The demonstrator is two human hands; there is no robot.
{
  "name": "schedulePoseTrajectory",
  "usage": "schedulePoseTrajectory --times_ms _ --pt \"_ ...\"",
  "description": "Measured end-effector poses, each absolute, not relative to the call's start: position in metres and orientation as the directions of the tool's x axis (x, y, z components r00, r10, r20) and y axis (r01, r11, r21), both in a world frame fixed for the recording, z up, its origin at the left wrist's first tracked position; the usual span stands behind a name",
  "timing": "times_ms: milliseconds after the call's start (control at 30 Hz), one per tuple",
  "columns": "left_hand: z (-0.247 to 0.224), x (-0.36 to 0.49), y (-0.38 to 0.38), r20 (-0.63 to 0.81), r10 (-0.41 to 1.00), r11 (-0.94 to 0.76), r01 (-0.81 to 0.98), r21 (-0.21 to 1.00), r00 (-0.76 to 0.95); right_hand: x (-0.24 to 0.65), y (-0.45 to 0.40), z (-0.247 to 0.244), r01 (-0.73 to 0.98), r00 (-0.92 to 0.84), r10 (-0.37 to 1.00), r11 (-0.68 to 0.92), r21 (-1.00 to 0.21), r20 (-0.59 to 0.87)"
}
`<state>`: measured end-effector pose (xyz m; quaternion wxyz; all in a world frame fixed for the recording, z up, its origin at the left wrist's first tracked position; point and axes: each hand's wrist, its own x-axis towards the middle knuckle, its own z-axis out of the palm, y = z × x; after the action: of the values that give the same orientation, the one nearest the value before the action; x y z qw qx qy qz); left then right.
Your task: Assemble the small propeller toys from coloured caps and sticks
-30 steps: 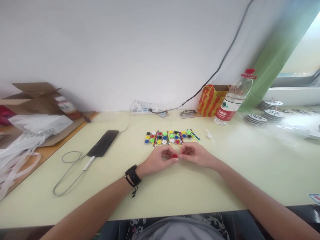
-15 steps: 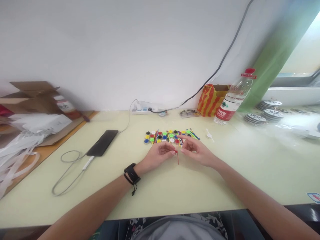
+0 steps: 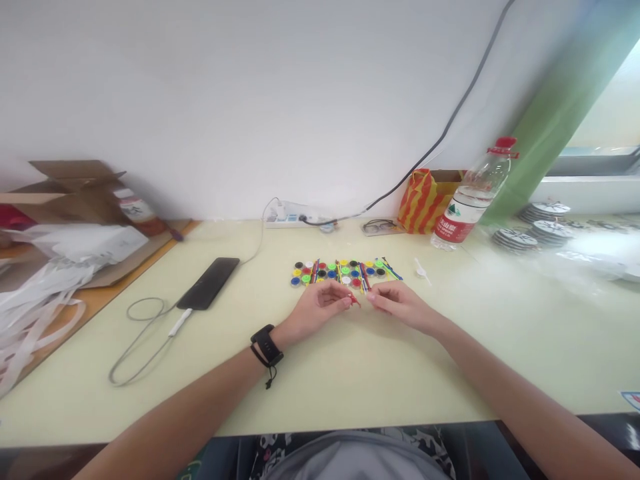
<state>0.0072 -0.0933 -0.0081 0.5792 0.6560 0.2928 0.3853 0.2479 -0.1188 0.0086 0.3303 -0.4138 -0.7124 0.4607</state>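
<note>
My left hand (image 3: 323, 308), a black watch on its wrist, pinches a small red plastic piece (image 3: 354, 300) between thumb and fingertips, a little above the table. Just to the right, my right hand (image 3: 400, 305) has thumb and index finger pressed together near that piece; whatever they hold is too small to make out. Beyond both hands lie rows of round discs (image 3: 331, 274) in several colours, with bundles of thin coloured sticks (image 3: 364, 275) between them. My left hand hides part of the front row.
A white plastic piece (image 3: 421, 272) lies right of the discs. Left are a phone (image 3: 209, 283) on a charging cable and a cardboard box (image 3: 75, 190). Behind stand a power strip (image 3: 285, 223), glasses (image 3: 380, 227), a striped bag (image 3: 417, 203), a water bottle (image 3: 463, 210) and stacked discs (image 3: 515, 239).
The thin red stick that stood upright between my hands no longer shows that way. My right index finger, stretched out before, has curled in to the thumb. The view has shifted slightly.
</note>
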Motion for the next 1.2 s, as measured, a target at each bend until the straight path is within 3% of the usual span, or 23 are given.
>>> schedulePoseTrajectory --times_ms 233,433,567,733,800,900,967,1067,1200 --pt "-0.001 0.008 -0.095 0.188 0.885 -0.162 -0.096 0.982 0.427 0.245 -0.122 0.004 0.076 -0.307 0.951 0.056 -0.995 0.030" --pt "-0.003 0.009 -0.093 0.196 0.893 -0.173 -0.093 0.980 0.405 0.260 -0.119 0.008 -0.014 -0.604 0.796 -0.065 -0.998 -0.043" --pt "-0.004 0.009 -0.094 0.201 0.887 -0.176 -0.098 0.979 0.415 0.255 -0.119 0.010 -0.042 -0.384 0.922 -0.068 -0.997 -0.047" --pt "-0.004 0.008 -0.094 0.217 0.884 -0.191 -0.104 0.976 0.415 0.244 -0.121 0.004 -0.090 -0.251 0.962 -0.137 -0.986 -0.111" --pt "-0.004 0.008 -0.094 0.225 0.885 -0.200 -0.105 0.974 0.407 0.247 -0.120 0.004 -0.050 -0.314 0.940 -0.158 -0.986 -0.135" --pt "-0.004 0.009 -0.095 0.228 0.891 -0.205 -0.102 0.974 0.392 0.255 -0.120 0.007 0.010 -0.608 0.779 -0.182 -0.983 -0.150" --pt "-0.003 0.009 -0.095 0.226 0.891 -0.205 -0.096 0.974 0.393 0.258 -0.119 0.009 -0.009 -0.663 0.741 -0.149 -0.989 -0.106" --pt "-0.003 0.010 -0.096 0.226 0.883 -0.203 -0.099 0.974 0.411 0.255 -0.119 0.009 -0.069 -0.489 0.870 -0.115 -0.991 -0.067" --pt "-0.004 0.009 -0.095 0.235 0.885 -0.214 -0.097 0.972 0.402 0.246 -0.119 0.004 -0.133 -0.350 0.924 -0.209 -0.969 -0.151"
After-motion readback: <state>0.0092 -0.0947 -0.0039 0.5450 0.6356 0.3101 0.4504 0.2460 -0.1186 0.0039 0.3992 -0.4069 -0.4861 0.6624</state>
